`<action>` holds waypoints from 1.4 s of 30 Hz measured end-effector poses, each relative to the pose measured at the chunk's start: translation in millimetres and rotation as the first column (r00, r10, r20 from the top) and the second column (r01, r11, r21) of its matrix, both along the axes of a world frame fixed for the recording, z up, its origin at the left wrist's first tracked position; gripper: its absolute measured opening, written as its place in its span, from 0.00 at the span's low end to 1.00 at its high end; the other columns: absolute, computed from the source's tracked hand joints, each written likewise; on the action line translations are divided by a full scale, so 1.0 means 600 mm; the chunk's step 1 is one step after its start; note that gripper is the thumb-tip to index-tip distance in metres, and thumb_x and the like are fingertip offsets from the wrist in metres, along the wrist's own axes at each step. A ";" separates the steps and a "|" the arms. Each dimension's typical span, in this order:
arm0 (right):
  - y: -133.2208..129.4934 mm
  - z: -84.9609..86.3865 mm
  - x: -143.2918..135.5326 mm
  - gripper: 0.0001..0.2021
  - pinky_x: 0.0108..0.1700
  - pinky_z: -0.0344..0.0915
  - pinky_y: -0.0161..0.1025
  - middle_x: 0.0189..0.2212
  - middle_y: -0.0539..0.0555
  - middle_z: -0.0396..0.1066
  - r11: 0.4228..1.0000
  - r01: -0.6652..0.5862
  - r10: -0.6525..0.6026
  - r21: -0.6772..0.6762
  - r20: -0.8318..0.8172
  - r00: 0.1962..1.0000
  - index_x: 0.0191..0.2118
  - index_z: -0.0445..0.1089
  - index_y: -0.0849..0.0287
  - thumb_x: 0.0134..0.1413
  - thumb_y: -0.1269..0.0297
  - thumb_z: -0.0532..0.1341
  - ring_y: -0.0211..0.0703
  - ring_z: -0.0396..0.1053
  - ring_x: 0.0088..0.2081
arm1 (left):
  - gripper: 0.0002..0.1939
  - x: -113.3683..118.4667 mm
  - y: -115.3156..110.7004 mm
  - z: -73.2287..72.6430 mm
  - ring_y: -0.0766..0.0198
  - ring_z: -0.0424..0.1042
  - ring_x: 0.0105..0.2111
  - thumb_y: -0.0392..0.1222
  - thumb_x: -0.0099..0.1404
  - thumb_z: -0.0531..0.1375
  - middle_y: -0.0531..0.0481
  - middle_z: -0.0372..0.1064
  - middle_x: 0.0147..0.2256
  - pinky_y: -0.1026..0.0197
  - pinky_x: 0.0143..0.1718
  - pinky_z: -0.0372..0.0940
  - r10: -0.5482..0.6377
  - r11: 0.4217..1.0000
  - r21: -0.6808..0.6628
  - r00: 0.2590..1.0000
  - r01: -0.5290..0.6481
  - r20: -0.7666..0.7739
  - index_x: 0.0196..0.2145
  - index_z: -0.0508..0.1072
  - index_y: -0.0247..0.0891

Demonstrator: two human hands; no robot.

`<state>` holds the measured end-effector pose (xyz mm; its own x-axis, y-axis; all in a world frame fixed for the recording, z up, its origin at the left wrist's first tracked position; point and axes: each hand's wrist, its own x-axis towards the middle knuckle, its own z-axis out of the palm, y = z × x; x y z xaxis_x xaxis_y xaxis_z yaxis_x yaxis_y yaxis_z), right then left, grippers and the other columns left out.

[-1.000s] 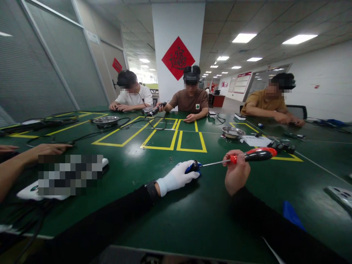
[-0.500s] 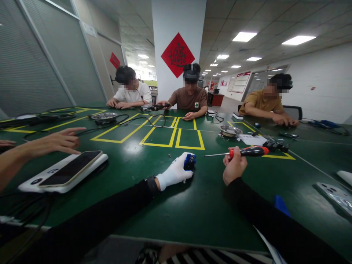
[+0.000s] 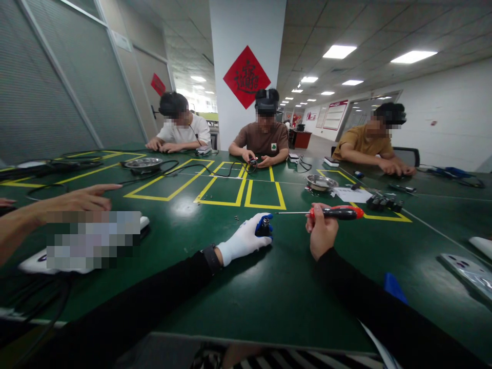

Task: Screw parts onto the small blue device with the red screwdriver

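Note:
My left hand [image 3: 248, 240], in a white glove with blue fingertips, is closed around a small black part [image 3: 263, 228] with a shiny metal piece at its top. It is held low over the green table [image 3: 215, 302]; whether it touches the surface I cannot tell. My bare right hand [image 3: 322, 233] grips a screwdriver [image 3: 340, 212] by its black and red handle. The thin shaft points left, nearly level, and its tip is just above and to the right of the black part, apart from it.
At the left, a co-worker's hand [image 3: 82, 200] hovers over a white device [image 3: 34, 261]. Metal bowls [image 3: 322, 183] stand farther back, with black parts [image 3: 384, 203] at the right. A phone [image 3: 467, 277] lies near the right edge. Three people sit across the table.
My right hand has moved left with the screwdriver, bringing its tip closer to the black part. My left hand has turned the part slightly. The person opposite has brought both hands together.

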<state>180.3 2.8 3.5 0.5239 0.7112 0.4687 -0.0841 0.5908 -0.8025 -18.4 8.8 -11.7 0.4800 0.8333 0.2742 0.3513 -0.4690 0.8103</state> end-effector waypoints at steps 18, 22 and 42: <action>0.008 -0.022 -0.008 0.15 0.36 0.71 0.35 0.32 0.51 0.75 0.852 -0.472 0.408 -0.224 -0.279 0.869 0.38 0.69 0.59 0.41 0.67 0.69 0.36 0.73 0.31 | 0.23 -0.140 0.142 -0.017 0.53 0.65 0.49 0.53 0.62 0.54 0.41 0.68 0.48 0.55 0.52 0.58 0.524 0.848 0.304 0.775 -0.435 -0.353 0.48 0.69 0.34; 0.005 -0.023 -0.013 0.11 0.35 0.71 0.36 0.34 0.54 0.76 0.791 -0.558 0.494 -0.250 -0.276 0.824 0.37 0.70 0.61 0.46 0.65 0.66 0.37 0.74 0.30 | 0.30 -0.140 0.147 -0.024 0.51 0.61 0.54 0.60 0.62 0.50 0.40 0.64 0.53 0.54 0.56 0.54 0.485 0.869 0.356 0.736 -0.344 -0.472 0.52 0.66 0.35; -0.004 -0.018 -0.018 0.10 0.38 0.72 0.37 0.44 0.58 0.74 0.658 -0.688 0.635 -0.306 -0.265 0.726 0.39 0.66 0.60 0.49 0.69 0.64 0.39 0.75 0.33 | 0.24 -0.137 0.151 -0.027 0.54 0.67 0.49 0.57 0.62 0.51 0.43 0.69 0.48 0.58 0.49 0.60 0.542 0.836 0.338 0.746 -0.432 -0.387 0.44 0.73 0.38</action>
<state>169.3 0.3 -7.5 -0.1184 0.9904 0.0719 -0.4509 0.0109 -0.8925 -100.5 99.2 -28.0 0.1369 0.9336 0.3312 0.8756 -0.2704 0.4002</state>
